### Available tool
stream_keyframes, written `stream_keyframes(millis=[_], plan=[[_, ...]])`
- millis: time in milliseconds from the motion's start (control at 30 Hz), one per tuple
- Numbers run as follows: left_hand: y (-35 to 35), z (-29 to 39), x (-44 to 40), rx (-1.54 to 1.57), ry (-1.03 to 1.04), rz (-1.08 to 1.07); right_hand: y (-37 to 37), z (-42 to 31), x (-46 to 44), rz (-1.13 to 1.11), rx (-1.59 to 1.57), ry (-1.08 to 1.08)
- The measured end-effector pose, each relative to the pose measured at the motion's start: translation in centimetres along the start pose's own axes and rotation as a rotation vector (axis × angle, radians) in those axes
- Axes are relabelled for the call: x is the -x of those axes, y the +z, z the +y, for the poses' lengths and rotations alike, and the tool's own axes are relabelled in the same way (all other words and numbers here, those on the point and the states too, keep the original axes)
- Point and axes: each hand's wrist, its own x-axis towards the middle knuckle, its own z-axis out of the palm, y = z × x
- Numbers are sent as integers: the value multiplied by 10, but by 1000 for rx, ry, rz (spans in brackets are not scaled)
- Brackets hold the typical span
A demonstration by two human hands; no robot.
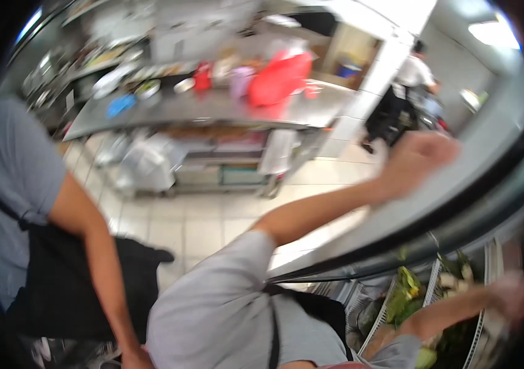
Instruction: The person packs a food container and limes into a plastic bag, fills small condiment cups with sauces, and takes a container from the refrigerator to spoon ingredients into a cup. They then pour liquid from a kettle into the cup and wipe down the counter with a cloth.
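My left hand [420, 161] is raised at the end of a bent arm, its fingers curled at the edge of a refrigerator door [360, 237] with a black seal. Motion blurs the hand, but it looks closed on the door. Reaching to the right, my right hand [513, 298] is over the wire-sided shelves of the refrigerator. Blur hides its fingers and anything in them. Below and beside that arm, leafy green vegetables [404, 295] sit between white wire dividers [380, 317]. Pale cut pieces [456, 280] lie in the neighbouring section.
A co-worker in a grey shirt and black apron [83, 283] stands close on my left. Across the tiled floor [203, 237] is a steel table [169, 114] bearing a red plastic bag [280, 79] and a blue item [120, 106]. Another person [412, 74] is beyond the pillar.
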Motion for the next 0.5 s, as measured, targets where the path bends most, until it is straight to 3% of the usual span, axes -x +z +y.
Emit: stream_keyframes(millis=[33,100,133,167,267,300,333,367,433,467,500], plan=[[1,-1,3,-104,-36,-67,-14,-45,31,12,-98,42],[25,-3,11,93,-155,-80,-39,-136,83,43,-300,154],[34,15,17,350,8,-53,-46,-175,102,60,-404,228],[26,29,23,250,-27,-233,-50,-212,119,79,-495,301],[36,35,49,228,81,-312,-43,-294,149,122,-674,488],[21,36,52,55,150,-453,-34,-311,157,134,-711,542],[1,36,49,-132,228,-608,-20,-326,164,153,-755,602],[-27,35,46,-72,251,-634,2,-338,172,171,-812,662],[-112,33,37,-284,200,-649,45,-358,195,189,-1086,778],[-161,35,33,-358,97,-646,66,-371,208,169,-1275,837],[-212,38,31,-433,-3,-639,94,-387,220,45,-1169,764]])
